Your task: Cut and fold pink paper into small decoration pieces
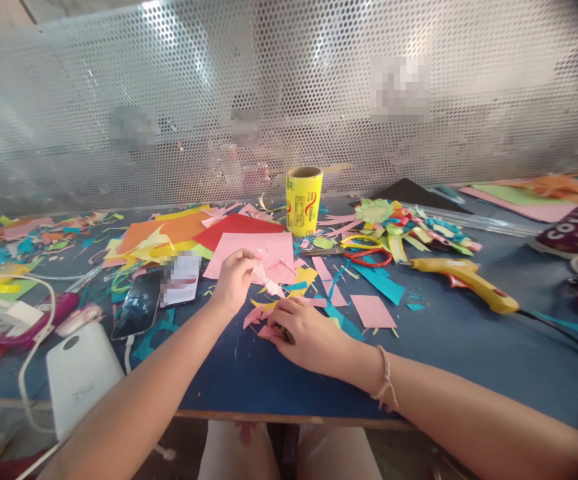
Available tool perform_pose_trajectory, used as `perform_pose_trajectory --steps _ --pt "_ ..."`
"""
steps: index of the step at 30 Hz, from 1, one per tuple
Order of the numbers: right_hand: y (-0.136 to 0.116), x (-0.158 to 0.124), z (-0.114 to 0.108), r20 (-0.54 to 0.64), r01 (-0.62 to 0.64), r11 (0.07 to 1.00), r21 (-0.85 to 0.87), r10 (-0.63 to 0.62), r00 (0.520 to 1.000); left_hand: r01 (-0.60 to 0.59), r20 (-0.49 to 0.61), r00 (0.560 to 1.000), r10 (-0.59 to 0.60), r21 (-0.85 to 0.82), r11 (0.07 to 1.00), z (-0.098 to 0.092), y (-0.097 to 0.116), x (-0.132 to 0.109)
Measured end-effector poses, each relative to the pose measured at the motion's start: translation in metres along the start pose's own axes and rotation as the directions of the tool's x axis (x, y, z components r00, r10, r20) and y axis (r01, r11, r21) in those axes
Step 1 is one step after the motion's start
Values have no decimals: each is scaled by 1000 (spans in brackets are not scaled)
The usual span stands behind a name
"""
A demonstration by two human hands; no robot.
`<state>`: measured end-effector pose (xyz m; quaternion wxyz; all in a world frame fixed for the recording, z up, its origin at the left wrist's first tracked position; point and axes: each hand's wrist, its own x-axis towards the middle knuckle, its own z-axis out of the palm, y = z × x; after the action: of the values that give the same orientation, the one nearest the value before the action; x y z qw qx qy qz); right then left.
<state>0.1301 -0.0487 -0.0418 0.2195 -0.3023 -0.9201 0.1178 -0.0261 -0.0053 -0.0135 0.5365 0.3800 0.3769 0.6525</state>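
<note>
My left hand (233,281) is closed in a pinch on a small cut piece of pink paper (271,283), held over a larger pink paper sheet (223,257). Lower and to the right, my right hand (309,331) rests near the table's front with its fingers curled. At its fingertips is a pink paper scrap (267,331). Something small and dark shows under the palm, too hidden to name. Yellow and pink scraps surround both hands. Beyond them lie scissors with red and yellow handles (369,253), and a square of pink paper (373,311) sits to the right.
A yellow cardboard tube (305,203) stands at the back before a perforated metal screen (289,80). On the right lies a yellow glue gun (469,280) with its cord. Phones (139,307) and a white power bank (83,380) with cables occupy the left.
</note>
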Motion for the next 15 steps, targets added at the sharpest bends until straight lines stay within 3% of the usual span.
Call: perform_pose_trajectory --steps 9,12,15 --pt "8 3 -5 46 182 973 -141 -177 983 -1 41 999 -1 69 998 -4 -1 0" --pt "15 5 -7 12 79 997 -6 -79 997 28 46 998 -32 89 996 -5 -1 0" --pt "22 6 -12 42 -140 972 191 134 990 35 38 999 -39 106 994 -5 -1 0"
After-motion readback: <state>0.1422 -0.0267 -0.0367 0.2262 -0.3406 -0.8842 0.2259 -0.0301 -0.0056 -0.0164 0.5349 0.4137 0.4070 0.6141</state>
